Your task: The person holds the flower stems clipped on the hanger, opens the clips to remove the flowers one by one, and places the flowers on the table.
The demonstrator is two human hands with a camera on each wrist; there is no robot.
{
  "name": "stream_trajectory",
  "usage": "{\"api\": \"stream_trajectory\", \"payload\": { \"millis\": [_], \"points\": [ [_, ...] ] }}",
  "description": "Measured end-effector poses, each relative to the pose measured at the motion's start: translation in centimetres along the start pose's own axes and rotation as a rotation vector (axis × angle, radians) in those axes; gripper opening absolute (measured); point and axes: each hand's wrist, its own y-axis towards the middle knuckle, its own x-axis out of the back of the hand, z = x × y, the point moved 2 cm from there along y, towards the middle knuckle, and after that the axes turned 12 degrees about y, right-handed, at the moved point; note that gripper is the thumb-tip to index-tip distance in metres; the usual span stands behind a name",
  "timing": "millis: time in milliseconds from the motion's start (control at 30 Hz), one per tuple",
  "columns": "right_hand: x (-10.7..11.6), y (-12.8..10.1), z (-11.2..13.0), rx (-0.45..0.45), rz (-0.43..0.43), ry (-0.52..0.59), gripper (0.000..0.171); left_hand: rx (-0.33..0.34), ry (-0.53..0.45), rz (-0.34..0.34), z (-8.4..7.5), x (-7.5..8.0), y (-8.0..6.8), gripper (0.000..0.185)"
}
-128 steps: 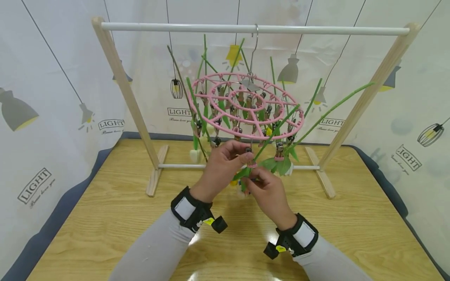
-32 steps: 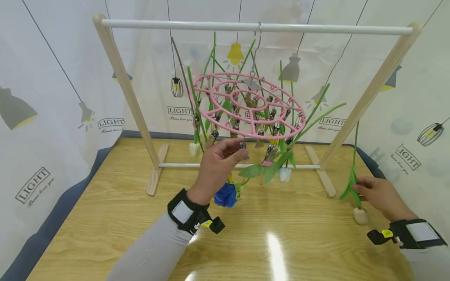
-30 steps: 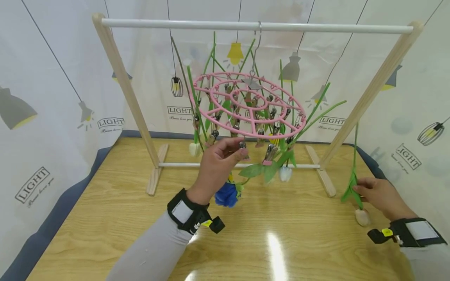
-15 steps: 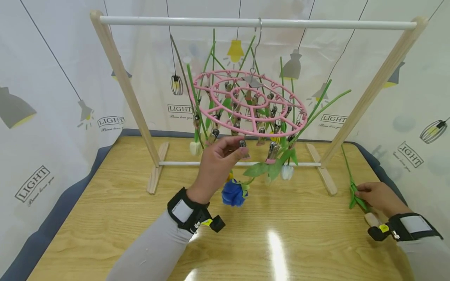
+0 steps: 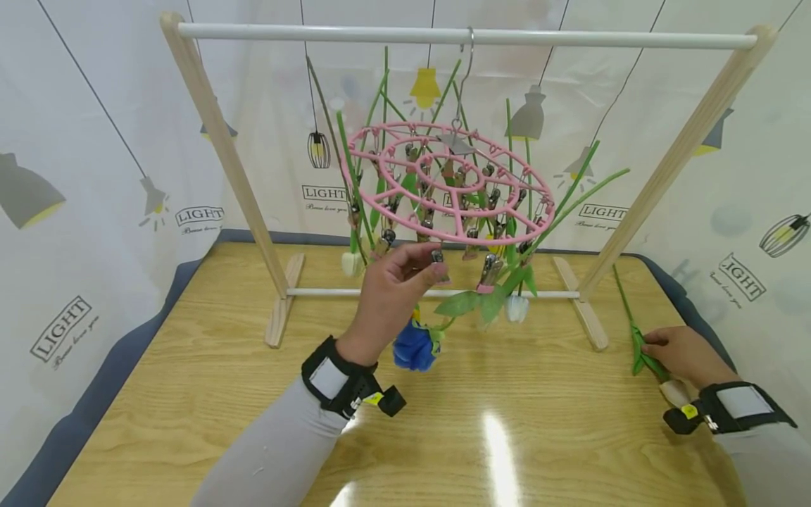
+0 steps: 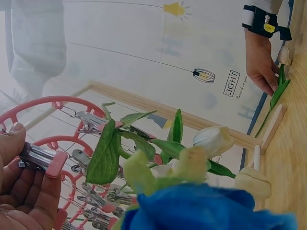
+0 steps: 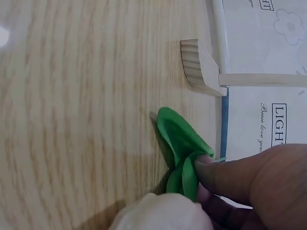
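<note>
A round pink clip hanger (image 5: 451, 184) hangs by a metal hook from the white rail of a wooden rack (image 5: 215, 134). Several fake flowers hang upside down from its clips, among them a blue flower (image 5: 413, 346) and a white tulip (image 5: 517, 308). My left hand (image 5: 394, 289) pinches a metal clip (image 5: 437, 258) (image 6: 41, 159) at the hanger's near rim. My right hand (image 5: 681, 354) holds a fake tulip by its green leaves (image 5: 638, 350) (image 7: 184, 148) on the table at the far right; its pale bud (image 5: 674, 391) lies by my wrist.
The rack's wooden feet (image 5: 586, 315) stand on the wood-grain table (image 5: 209, 394), one right beside the laid tulip. A lamp-print curtain (image 5: 95, 176) closes in the back and sides. The table's near edge runs below my forearms.
My right hand carried one tulip away from the hanger to the far right and lowered it from upright to lying on the table. My left hand stayed on the clip.
</note>
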Motion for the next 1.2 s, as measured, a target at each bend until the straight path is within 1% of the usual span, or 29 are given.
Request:
{"api": "stream_trajectory", "payload": {
  "millis": [67,133,300,400,533,633,733,800,833,933,1000,1067,1167,1200],
  "points": [
    [0.0,0.0,0.1,0.009,-0.004,-0.019,0.042,-0.003,-0.003,0.001,0.0,0.0,0.0,0.03],
    [0.0,-0.1,0.2,0.01,0.004,-0.031,0.046,-0.009,-0.006,0.002,0.0,0.0,0.0,0.031],
    [0.7,-0.6,1.2,-0.006,0.035,-0.027,0.069,-0.018,-0.001,0.007,0.1,0.0,0.1,0.031],
    [1.3,-0.8,2.5,0.015,0.019,-0.001,0.075,-0.016,0.006,0.006,0.1,0.0,0.1,0.031],
    [1.8,-1.4,5.7,0.057,-0.023,0.072,0.076,-0.013,0.006,0.006,0.0,0.1,0.1,0.031],
    [1.5,-2.4,8.8,0.12,-0.062,0.189,0.069,-0.016,0.005,0.006,0.0,0.1,0.1,0.033],
    [0.5,-3.7,12.5,0.236,-0.082,0.371,0.054,-0.015,0.0,0.004,-0.1,0.1,0.1,0.034],
    [-0.3,-4.6,14.9,0.314,-0.064,0.492,0.045,-0.013,-0.004,0.004,-0.1,0.1,0.1,0.035],
    [-0.7,-5.1,16.1,0.346,-0.042,0.552,0.042,-0.013,-0.004,0.004,-0.1,0.1,0.1,0.034],
    [-2.0,-6.2,19.3,0.426,0.025,0.699,0.039,-0.011,0.013,0.006,-0.1,0.1,0.1,0.033],
    [-2.9,-6.7,21.1,0.447,0.075,0.775,0.041,-0.012,0.03,0.006,-0.1,0.1,0.1,0.033],
    [-4.0,-6.9,22.6,0.445,0.133,0.847,0.047,-0.012,0.044,0.006,-0.1,0.0,0.1,0.033],
    [-5.5,-6.8,24.4,0.397,0.219,0.947,0.056,-0.01,0.05,0.006,-0.2,0.0,0.0,0.033],
    [-6.1,-6.7,24.8,0.387,0.24,0.98,0.057,-0.008,0.052,0.006,-0.2,-0.1,0.0,0.032]
  ]
}}
